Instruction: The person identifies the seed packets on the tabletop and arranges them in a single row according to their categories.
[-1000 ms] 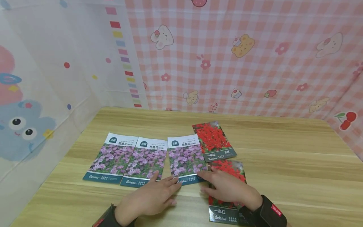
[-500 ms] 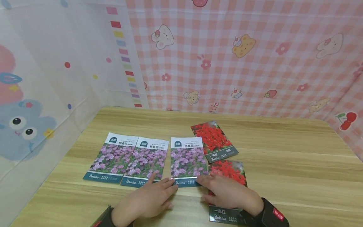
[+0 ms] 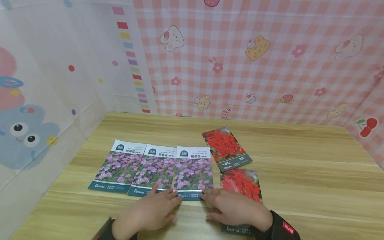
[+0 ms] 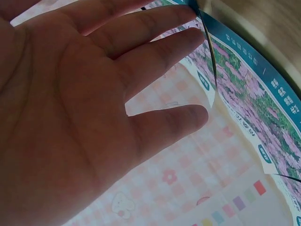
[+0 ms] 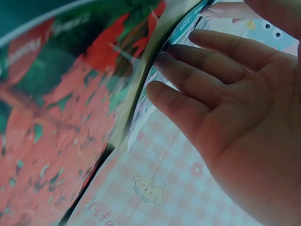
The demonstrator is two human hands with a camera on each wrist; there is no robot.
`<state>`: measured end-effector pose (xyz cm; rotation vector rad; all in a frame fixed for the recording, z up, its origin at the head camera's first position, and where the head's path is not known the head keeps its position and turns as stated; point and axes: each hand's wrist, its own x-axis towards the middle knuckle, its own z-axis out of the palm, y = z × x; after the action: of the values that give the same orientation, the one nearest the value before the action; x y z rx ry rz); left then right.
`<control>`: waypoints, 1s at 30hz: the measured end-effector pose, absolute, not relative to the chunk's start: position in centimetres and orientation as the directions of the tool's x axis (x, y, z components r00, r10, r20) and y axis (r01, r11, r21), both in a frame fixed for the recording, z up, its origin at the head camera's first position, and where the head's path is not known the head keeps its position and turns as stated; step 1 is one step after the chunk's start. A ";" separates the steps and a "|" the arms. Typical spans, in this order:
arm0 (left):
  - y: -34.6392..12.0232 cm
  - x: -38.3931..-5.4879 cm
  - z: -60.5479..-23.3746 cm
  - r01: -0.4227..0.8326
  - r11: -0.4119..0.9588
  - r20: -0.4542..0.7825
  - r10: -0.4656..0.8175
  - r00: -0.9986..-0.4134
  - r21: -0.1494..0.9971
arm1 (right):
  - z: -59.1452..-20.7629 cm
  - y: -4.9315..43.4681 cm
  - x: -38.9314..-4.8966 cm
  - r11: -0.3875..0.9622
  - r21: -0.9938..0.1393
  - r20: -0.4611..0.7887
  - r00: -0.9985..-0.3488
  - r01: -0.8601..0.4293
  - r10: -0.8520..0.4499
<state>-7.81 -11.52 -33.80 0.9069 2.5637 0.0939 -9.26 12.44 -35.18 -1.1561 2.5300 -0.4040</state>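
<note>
In the head view, three purple-flower seed packets lie in a row: a left one (image 3: 115, 168), a middle one (image 3: 154, 168) and a right one (image 3: 194, 171). Straight fingers of my left hand (image 3: 150, 211) touch the right packet's lower left corner, with one finger over the middle packet's bottom edge. My right hand (image 3: 235, 208) has its fingertips on that same packet's lower right corner. Under the right hand lies a red-flower seed packet (image 3: 240, 181), partly hidden. The left wrist view shows the extended left fingers (image 4: 162, 54); the right wrist view shows the extended right fingers (image 5: 186, 75).
A second red-flower packet (image 3: 226, 148) lies tilted behind, near the right purple packet. Everything rests on a wooden table (image 3: 300, 186). A pink checked cloth (image 3: 234, 76) hangs behind the table, and a white patterned cloth (image 3: 81, 50) on the left.
The right purple packet first turned straight and shifted slightly right, then slid left against the middle packet. Both hands moved left with it. The rear red-flower packet shifted slightly.
</note>
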 end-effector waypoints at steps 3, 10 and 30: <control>-11.6 -7.8 -33.7 0.577 0.790 -0.370 0.609 -0.702 0.206 | -35.1 12.3 -9.2 0.631 -0.398 -0.193 -0.612 -0.666 -0.767; -12.0 -8.0 -33.6 0.571 0.790 -0.382 0.609 -0.695 0.222 | -35.1 12.2 -9.1 0.637 -0.417 -0.225 -0.605 -0.649 -0.764; -12.2 -8.0 -33.5 0.555 0.797 -0.393 0.601 -0.696 0.236 | -35.1 12.2 -9.0 0.628 -0.457 -0.235 -0.596 -0.629 -0.768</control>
<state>-8.03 -12.20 -33.46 0.8650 2.5292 0.1365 -9.02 12.23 -35.14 -1.1070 2.4418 -0.4609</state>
